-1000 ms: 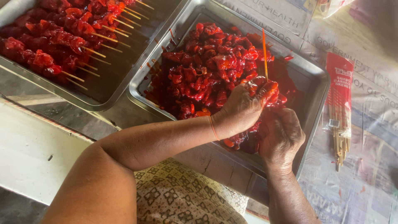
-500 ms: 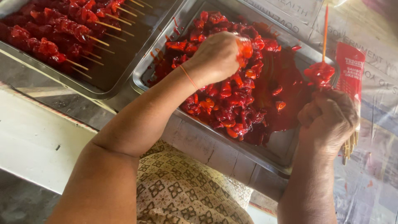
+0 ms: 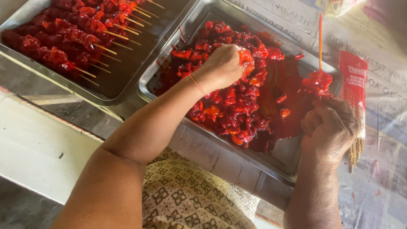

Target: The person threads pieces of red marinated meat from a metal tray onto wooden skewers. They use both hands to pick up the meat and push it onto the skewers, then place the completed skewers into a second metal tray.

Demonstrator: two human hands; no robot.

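My left hand (image 3: pixel 227 63) reaches into a steel tray (image 3: pixel 292 157) of red marinated meat pieces (image 3: pixel 237 108) and closes on a piece near the middle of the pile. My right hand (image 3: pixel 330 127) sits at the tray's right rim, gripping a thin bamboo skewer (image 3: pixel 320 38) that stands nearly upright. A few red meat pieces (image 3: pixel 317 81) are threaded on the skewer just above my fingers. A thin band circles my left wrist.
A second steel tray (image 3: pixel 127 80) at the upper left holds several finished meat skewers (image 3: pixel 63 38) with sticks pointing right. A red packet of bamboo skewers (image 3: pixel 354 87) lies right of the tray on newspaper (image 3: pixel 381 186). Patterned cloth (image 3: pixel 186 199) covers my lap.
My left hand moved from the skewer near my right hand to the meat pile and now grips a piece. My right hand drew the skewer to the tray's right rim.
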